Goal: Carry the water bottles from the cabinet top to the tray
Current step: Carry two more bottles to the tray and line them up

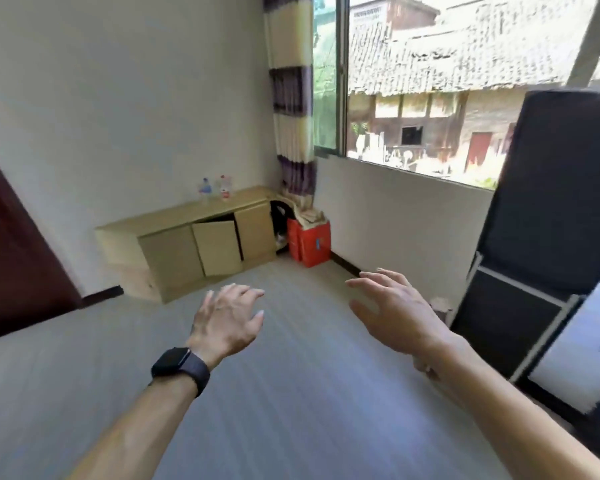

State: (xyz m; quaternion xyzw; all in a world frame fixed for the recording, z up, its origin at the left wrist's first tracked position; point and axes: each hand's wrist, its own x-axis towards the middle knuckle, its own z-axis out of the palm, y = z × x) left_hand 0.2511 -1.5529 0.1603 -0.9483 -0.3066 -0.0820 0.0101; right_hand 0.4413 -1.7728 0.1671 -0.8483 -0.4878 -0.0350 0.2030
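Two clear water bottles stand side by side on a low light-wood cabinet (174, 216) against the far wall: one with a blue cap and label (204, 190), one with a red cap and label (225, 187). The cabinet's middle door hangs ajar. My left hand (226, 320), with a dark watch on the wrist, and my right hand (392, 310) are both held out in front of me over the floor, fingers spread, holding nothing. They are far short of the cabinet. No tray is in view.
A red carton (309, 242) stands in the corner right of the cabinet, under a striped curtain (293, 109). A dark panel with a white frame (541, 216) leans at the right. A dark red door (11, 258) is at the left. Grey floor lies between me and the cabinet.
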